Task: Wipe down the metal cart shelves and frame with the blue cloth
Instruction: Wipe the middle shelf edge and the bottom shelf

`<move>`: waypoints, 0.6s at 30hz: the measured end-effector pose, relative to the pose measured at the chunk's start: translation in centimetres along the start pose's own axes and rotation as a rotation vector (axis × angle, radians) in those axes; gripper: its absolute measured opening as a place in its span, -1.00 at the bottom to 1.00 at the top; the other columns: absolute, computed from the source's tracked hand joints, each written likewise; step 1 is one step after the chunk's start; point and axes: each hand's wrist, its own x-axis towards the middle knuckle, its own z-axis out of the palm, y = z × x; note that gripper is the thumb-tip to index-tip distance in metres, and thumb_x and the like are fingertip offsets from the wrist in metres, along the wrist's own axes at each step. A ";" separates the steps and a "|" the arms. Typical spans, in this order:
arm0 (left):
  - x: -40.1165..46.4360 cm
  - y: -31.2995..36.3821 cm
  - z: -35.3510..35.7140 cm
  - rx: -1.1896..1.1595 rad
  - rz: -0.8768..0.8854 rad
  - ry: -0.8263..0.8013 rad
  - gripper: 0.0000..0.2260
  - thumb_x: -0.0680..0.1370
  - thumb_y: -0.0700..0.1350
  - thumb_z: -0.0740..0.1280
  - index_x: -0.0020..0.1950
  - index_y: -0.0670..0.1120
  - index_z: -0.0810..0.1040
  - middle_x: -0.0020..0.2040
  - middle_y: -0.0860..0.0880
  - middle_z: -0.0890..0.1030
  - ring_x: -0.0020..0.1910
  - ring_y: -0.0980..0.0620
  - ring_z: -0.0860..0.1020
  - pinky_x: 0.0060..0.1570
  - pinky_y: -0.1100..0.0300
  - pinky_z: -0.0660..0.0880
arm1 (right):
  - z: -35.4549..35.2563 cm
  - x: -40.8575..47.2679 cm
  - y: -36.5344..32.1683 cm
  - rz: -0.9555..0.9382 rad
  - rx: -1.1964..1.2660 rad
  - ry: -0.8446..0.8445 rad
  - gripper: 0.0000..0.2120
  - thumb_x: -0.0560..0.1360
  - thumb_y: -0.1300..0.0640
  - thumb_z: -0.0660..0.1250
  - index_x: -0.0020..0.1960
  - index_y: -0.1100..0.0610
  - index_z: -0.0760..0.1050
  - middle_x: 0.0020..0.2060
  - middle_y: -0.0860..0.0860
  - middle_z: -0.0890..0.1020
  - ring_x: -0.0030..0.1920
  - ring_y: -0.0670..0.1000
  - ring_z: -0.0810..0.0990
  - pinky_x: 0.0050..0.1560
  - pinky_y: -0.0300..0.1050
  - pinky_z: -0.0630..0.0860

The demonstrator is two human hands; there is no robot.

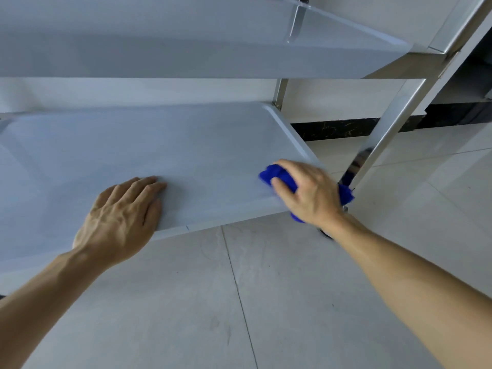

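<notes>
Bare forearms reach from the camera to the lower shelf (pixel 173 145) of a metal cart. Left hand (pixel 121 219) lies flat there, fingers straight, apparently bracing the cart. Right hand (pixel 308 193) clutches the bunched blue cloth (pixel 278 175) at the shelf's near right corner, beside a shiny frame post (pixel 394 121), likely mid-wipe.

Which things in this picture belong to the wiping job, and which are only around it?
For the job:
- blue cloth, gripped by the right hand
- lower shelf, where the left hand rests flat
- upper shelf
- cart post

Only around:
- tiled floor
- dark skirting
- wall
</notes>
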 end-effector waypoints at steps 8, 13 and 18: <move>0.4 0.1 0.6 0.050 -0.014 0.013 -0.55 0.59 0.05 -0.05 0.41 0.02 0.41 0.40 0.06 0.45 0.41 -0.07 0.37 0.39 -0.06 0.27 | 2.2 -0.6 -4.1 0.274 -0.109 0.099 -0.70 0.57 -0.15 0.18 0.16 -0.06 0.56 0.03 -0.06 0.70 0.08 0.09 0.62 0.15 0.07 0.41; 0.4 -0.1 0.8 0.033 -0.018 0.006 -0.57 0.60 0.05 -0.03 0.40 0.04 0.41 0.41 0.08 0.44 0.41 -0.05 0.37 0.39 -0.05 0.26 | 4.6 -0.9 -13.2 0.166 -0.042 0.035 -0.67 0.58 -0.16 0.14 0.17 -0.07 0.56 0.04 -0.06 0.68 0.05 0.10 0.60 0.10 0.08 0.40; 0.8 -0.8 0.7 -0.103 -0.065 -0.021 -0.61 0.60 0.06 0.04 0.39 0.07 0.41 0.42 0.10 0.42 0.42 -0.02 0.30 0.42 0.02 0.16 | 4.4 0.9 -15.1 0.156 0.301 -0.292 -0.59 0.64 -0.09 -0.01 0.46 -0.11 0.32 0.38 -0.09 0.49 0.38 0.04 0.40 0.43 0.10 0.22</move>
